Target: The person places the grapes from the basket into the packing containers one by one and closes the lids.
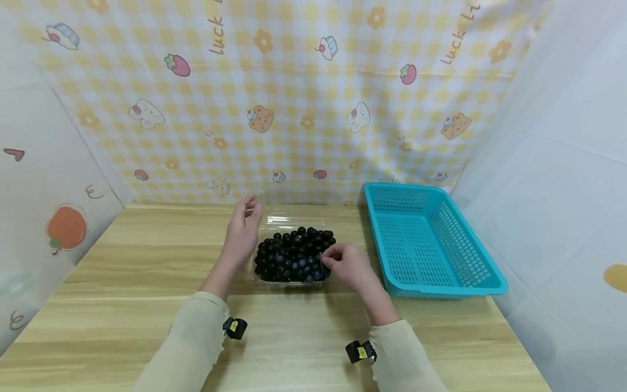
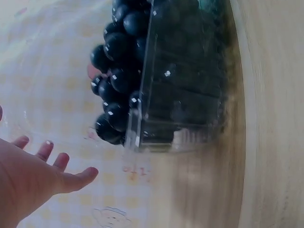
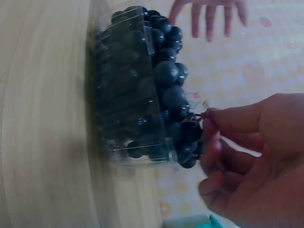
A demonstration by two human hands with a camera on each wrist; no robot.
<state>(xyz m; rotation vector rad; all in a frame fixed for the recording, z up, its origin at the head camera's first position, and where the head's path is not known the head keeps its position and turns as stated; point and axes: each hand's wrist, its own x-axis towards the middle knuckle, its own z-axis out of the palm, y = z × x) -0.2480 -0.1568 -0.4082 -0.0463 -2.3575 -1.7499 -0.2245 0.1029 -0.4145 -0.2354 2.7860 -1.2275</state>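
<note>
Dark grapes [image 1: 294, 253] fill a clear plastic box [image 1: 289, 283] on the wooden table, heaped above its rim. At the box's right side, my right hand [image 1: 349, 265] pinches a thin grape stem [image 3: 202, 115] between thumb and forefinger; in the right wrist view the stem runs into the bunch. My left hand [image 1: 243, 228] is raised beside the box's left edge, holding nothing. Its fingers [image 2: 78, 179] are spread and relaxed in the left wrist view, apart from the grapes.
A turquoise plastic basket [image 1: 482, 267] with perforated sides stands to the right of the box. The box's clear lid [image 1: 296, 219] is folded back behind the grapes. A yellow checked cloth [image 1: 303, 98] hangs behind the table [image 1: 147, 305].
</note>
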